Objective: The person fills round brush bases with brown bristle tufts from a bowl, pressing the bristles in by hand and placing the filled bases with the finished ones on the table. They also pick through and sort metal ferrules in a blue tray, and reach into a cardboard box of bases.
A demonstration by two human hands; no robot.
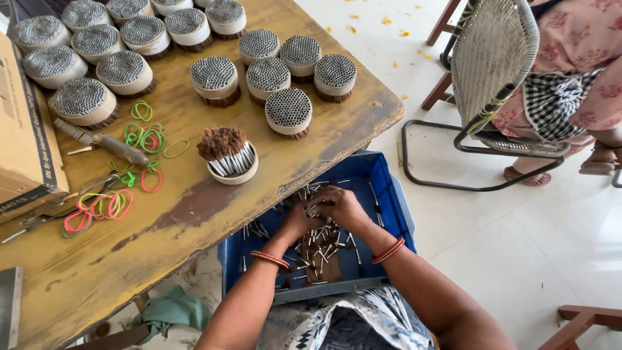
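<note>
Both forearms reach forward and down from the lower edge of the view into a blue plastic crate held on the lap, each wrist ringed by a thin red bangle. The left hand and the right hand meet over the middle of the crate, fingers curled inward and pressed together around a small gathered bunch of short metal-tipped sticks; how tightly each hand closes cannot be told, since the knuckles hide the fingertips. More loose sticks lie scattered on the crate's floor, thin, silvery at one end and dark at the other.

Just beyond the crate stands a worn, yellowish wooden table with a chipped edge. On it sit round bundles of the same sticks, packed upright so their hollow ends make a dotted grey disc, and one tilted bundle showing brown bristly ends. Coloured rubber bands lie loose near a cardboard box.
</note>
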